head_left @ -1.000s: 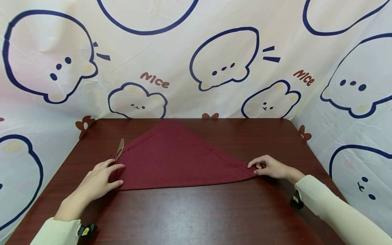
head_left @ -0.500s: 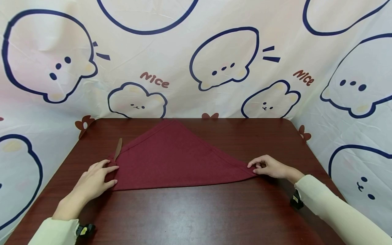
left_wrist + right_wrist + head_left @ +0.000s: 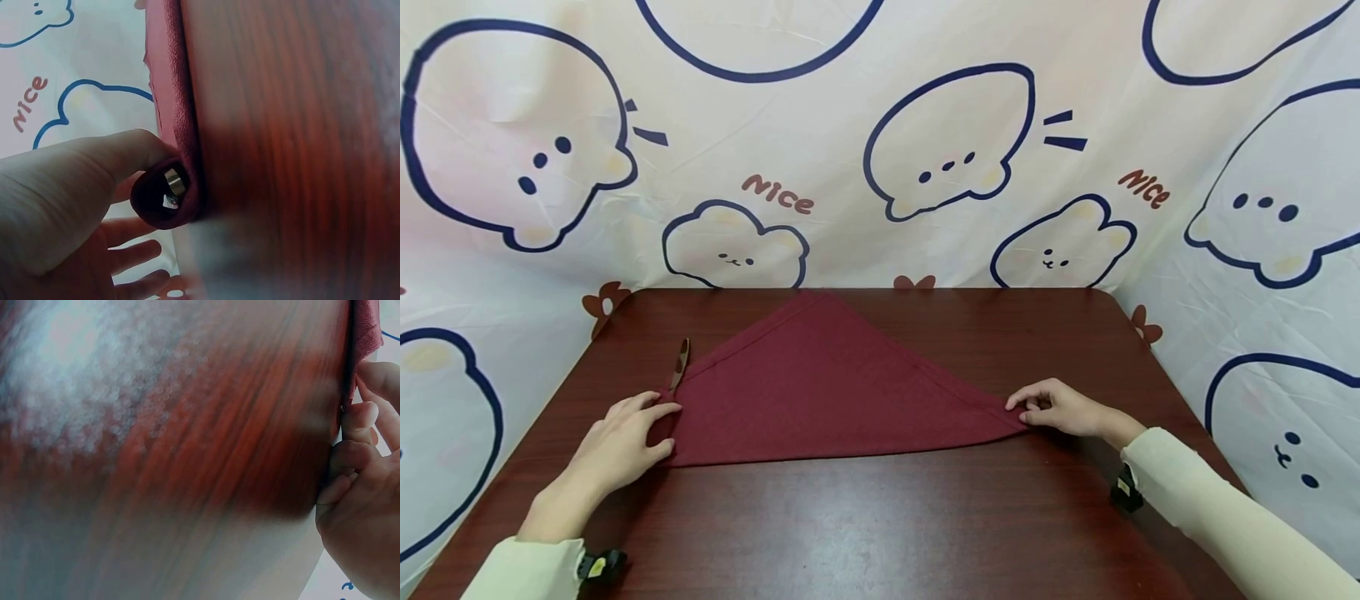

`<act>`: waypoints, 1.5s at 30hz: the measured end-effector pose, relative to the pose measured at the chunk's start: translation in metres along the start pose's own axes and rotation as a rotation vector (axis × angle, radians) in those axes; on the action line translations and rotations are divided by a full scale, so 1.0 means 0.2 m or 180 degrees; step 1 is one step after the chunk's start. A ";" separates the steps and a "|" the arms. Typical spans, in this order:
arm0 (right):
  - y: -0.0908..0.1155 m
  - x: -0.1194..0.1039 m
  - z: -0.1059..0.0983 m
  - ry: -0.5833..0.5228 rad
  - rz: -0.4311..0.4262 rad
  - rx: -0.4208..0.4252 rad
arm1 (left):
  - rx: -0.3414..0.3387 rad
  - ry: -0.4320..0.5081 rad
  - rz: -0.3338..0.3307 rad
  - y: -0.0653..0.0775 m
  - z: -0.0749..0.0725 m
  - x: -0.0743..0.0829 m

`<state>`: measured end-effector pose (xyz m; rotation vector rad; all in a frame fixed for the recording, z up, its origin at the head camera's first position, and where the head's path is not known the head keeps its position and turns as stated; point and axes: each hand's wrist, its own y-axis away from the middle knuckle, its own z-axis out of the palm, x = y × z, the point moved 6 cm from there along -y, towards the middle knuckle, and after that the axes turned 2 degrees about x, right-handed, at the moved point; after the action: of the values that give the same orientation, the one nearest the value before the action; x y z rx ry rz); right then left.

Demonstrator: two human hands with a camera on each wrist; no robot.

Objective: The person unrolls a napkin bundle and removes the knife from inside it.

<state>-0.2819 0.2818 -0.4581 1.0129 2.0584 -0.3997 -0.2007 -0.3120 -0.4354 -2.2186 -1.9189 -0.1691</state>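
Observation:
A dark red cloth napkin (image 3: 820, 383) lies as a triangle on the table, its peak at the far edge. Its left end is rolled up, and my left hand (image 3: 613, 446) grips this roll between thumb and fingers. From the far end of the roll sticks a slim, shiny, blade-shaped piece of cutlery (image 3: 681, 364). Looking into the near end in the left wrist view, metal (image 3: 175, 181) gleams inside the tube; the rest is wrapped and hidden. My right hand (image 3: 1060, 408) pinches the right corner of the napkin, a bit of which (image 3: 367, 331) shows in the right wrist view.
The dark brown wooden table (image 3: 865, 533) stretches out in front of the napkin and on both sides. Behind and beside it hangs a pale cloth backdrop (image 3: 850, 142) with cartoon drawings. Each wrist wears a small black device (image 3: 601, 567).
My left hand has shifted left with the roll and the cutlery, turning the roll, and more flat napkin shows to its right. My right hand has stayed at the right corner.

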 end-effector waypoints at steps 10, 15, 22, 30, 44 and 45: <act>0.00 0.00 0.00 0.0008 0.0053 -0.0016 | 0.0016 0.0143 -0.0030 0.01 -0.02 -0.05; 0.00 0.00 0.00 0.0018 0.0071 -0.0027 | -0.0041 0.0277 -0.0059 0.01 -0.02 -0.08; 0.00 0.00 0.00 -0.0046 0.0073 -0.0061 | -0.0028 0.0449 -0.0051 0.03 -0.03 -0.13; 0.00 0.00 0.00 -0.0065 0.0079 -0.0048 | -0.0055 0.0575 -0.0048 0.04 -0.02 -0.19; 0.00 0.01 0.00 -0.0074 0.0089 -0.0044 | 0.0007 0.0558 -0.0010 0.04 -0.04 -0.19; 0.00 0.01 0.00 -0.0076 0.0088 -0.0044 | 0.0010 0.0553 -0.0016 0.05 -0.04 -0.18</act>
<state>-0.2828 0.2827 -0.4605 1.0226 2.0210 -0.3811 -0.1967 -0.3503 -0.4363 -2.1205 -1.8313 -0.3471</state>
